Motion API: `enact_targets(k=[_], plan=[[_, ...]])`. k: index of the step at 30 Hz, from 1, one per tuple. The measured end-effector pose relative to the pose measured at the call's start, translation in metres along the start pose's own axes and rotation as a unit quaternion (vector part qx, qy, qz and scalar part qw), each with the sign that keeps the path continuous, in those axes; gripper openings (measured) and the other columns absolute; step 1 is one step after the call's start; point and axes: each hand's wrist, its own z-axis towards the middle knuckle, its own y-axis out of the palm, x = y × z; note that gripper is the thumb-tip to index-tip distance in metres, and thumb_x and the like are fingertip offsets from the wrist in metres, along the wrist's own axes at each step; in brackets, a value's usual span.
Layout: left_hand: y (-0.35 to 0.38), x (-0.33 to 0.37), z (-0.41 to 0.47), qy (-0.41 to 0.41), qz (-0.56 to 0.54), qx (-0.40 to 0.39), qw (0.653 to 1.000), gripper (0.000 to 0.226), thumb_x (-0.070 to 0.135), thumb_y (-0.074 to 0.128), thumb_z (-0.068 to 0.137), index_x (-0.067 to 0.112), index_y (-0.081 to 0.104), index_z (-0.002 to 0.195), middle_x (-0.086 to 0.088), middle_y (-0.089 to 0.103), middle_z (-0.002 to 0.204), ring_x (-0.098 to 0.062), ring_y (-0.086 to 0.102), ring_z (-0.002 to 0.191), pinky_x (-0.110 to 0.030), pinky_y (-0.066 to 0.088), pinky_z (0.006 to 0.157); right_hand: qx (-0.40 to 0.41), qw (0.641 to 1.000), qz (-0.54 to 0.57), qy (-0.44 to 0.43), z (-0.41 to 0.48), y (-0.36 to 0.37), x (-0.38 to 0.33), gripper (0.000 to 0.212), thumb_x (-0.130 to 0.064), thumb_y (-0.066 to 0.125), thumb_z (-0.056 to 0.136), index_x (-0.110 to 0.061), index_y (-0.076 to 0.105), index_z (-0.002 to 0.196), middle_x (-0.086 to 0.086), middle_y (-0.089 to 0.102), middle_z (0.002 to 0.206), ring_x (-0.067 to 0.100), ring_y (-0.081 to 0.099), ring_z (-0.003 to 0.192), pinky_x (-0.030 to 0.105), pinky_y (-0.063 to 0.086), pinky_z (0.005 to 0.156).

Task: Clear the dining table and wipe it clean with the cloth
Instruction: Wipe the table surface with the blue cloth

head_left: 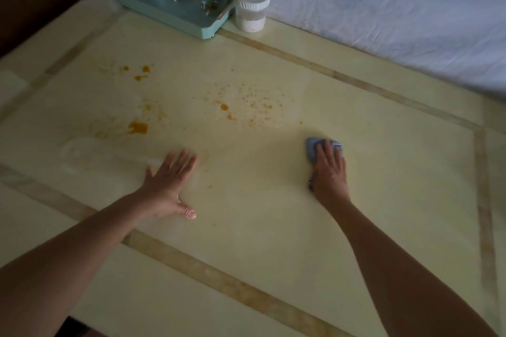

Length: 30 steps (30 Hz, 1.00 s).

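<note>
A cream dining table (273, 227) with brown inlay stripes fills the view. Orange sauce stains (138, 127) and scattered splatter (254, 102) mark its middle and left. My right hand (330, 169) presses down on a small bunched blue cloth (312, 149), with the fingers laid over it; only the cloth's far and left parts show. My left hand (171, 186) lies flat on the tabletop with straight fingers, to the left of the cloth and just below the stains.
A mint-green tray (175, 15) with several clear glasses stands at the far edge. Beside it is a clear jar (251, 8) with a white lid and white powder. A white cloth-covered wall (383, 8) borders the table's far side.
</note>
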Motion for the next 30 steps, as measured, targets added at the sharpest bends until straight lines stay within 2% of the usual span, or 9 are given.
enact_targets(k=[3, 6, 10, 13, 18, 22, 24, 26, 30], plan=[[-0.003, 0.004, -0.003, -0.005, 0.004, -0.004, 1.0, 0.135, 0.059, 0.074, 0.062, 0.031, -0.033, 0.14, 0.006, -0.041, 0.146, -0.024, -0.028, 0.141, -0.061, -0.003, 0.111, 0.022, 0.993, -0.002, 0.118, 0.01, -0.012, 0.012, 0.082, -0.002, 0.058, 0.073, -0.003, 0.019, 0.145, 0.016, 0.011, 0.155, 0.037, 0.007, 0.142, 0.044, 0.009, 0.116], [-0.014, 0.015, -0.005, -0.025, 0.068, -0.016, 0.997, 0.13, 0.063, 0.068, 0.066, 0.025, -0.029, 0.143, 0.0, -0.034, 0.151, -0.026, -0.02, 0.143, -0.059, -0.003, 0.112, 0.043, 0.981, 0.003, 0.192, 0.026, -0.012, 0.009, 0.081, -0.003, 0.057, 0.075, -0.007, 0.017, 0.146, 0.011, 0.008, 0.156, 0.032, 0.003, 0.143, 0.042, 0.006, 0.116], [-0.052, 0.023, 0.007, 0.001, 0.143, 0.023, 0.989, 0.111, 0.062, 0.06, 0.076, 0.016, -0.009, 0.15, -0.005, 0.004, 0.159, -0.021, 0.005, 0.147, -0.051, 0.004, 0.116, 0.041, 0.976, 0.022, 0.212, 0.057, -0.009, -0.014, 0.082, 0.001, 0.055, 0.077, -0.009, 0.013, 0.147, 0.009, 0.004, 0.157, 0.031, -0.002, 0.144, 0.043, 0.003, 0.116], [-0.082, 0.019, 0.031, 0.022, 0.128, 0.09, 0.987, 0.11, 0.058, 0.062, 0.076, 0.014, -0.006, 0.15, -0.004, 0.003, 0.159, -0.021, 0.006, 0.146, -0.046, 0.008, 0.117, 0.044, 0.99, 0.017, 0.132, 0.079, 0.002, -0.052, 0.079, 0.003, 0.051, 0.074, -0.009, 0.019, 0.145, 0.012, 0.01, 0.156, 0.035, 0.005, 0.142, 0.044, 0.006, 0.116], [-0.121, 0.003, 0.079, 0.018, 0.066, 0.093, 0.993, 0.12, 0.056, 0.07, 0.07, 0.015, -0.009, 0.15, -0.004, -0.005, 0.16, -0.026, -0.001, 0.147, -0.045, 0.009, 0.116, -0.013, 0.99, -0.004, -0.141, 0.061, 0.04, -0.131, 0.073, -0.006, 0.037, 0.067, -0.005, 0.034, 0.14, 0.018, 0.034, 0.147, 0.044, 0.027, 0.136, 0.054, 0.016, 0.11], [-0.158, -0.001, 0.119, 0.01, 0.041, 0.065, 0.997, 0.121, 0.052, 0.072, 0.071, 0.015, -0.011, 0.15, -0.004, -0.009, 0.159, -0.026, -0.005, 0.147, -0.045, 0.007, 0.117, -0.04, 0.963, -0.035, -0.264, 0.056, 0.041, -0.122, 0.069, -0.016, 0.043, 0.078, -0.013, 0.023, 0.145, 0.008, 0.023, 0.154, 0.03, 0.016, 0.143, 0.048, 0.013, 0.116], [-0.175, -0.002, 0.138, 0.017, 0.03, 0.071, 0.997, 0.119, 0.052, 0.071, 0.072, 0.016, -0.012, 0.15, -0.005, -0.011, 0.159, -0.026, -0.007, 0.146, -0.044, 0.005, 0.117, -0.039, 0.97, -0.037, -0.238, 0.068, 0.036, -0.099, 0.07, -0.022, 0.038, 0.076, -0.013, 0.025, 0.145, 0.007, 0.023, 0.153, 0.028, 0.016, 0.142, 0.041, 0.009, 0.118], [-0.185, -0.001, 0.151, 0.027, 0.031, 0.073, 0.996, 0.119, 0.052, 0.071, 0.072, 0.016, -0.013, 0.149, -0.006, -0.013, 0.158, -0.027, -0.009, 0.146, -0.044, 0.003, 0.117, -0.024, 0.988, -0.011, -0.153, 0.084, 0.026, -0.075, 0.075, -0.02, 0.037, 0.069, -0.009, 0.028, 0.143, 0.013, 0.026, 0.151, 0.033, 0.019, 0.141, 0.04, 0.011, 0.115], [-0.193, -0.002, 0.179, 0.018, 0.045, 0.045, 0.998, 0.121, 0.061, 0.067, 0.07, 0.015, -0.013, 0.149, -0.007, -0.016, 0.158, -0.028, -0.01, 0.146, -0.046, 0.004, 0.117, 0.001, 0.999, 0.008, 0.034, 0.112, 0.003, -0.034, 0.077, -0.008, 0.045, 0.075, -0.007, 0.017, 0.147, 0.014, 0.008, 0.156, 0.032, 0.0, 0.144, 0.038, -0.003, 0.115]])
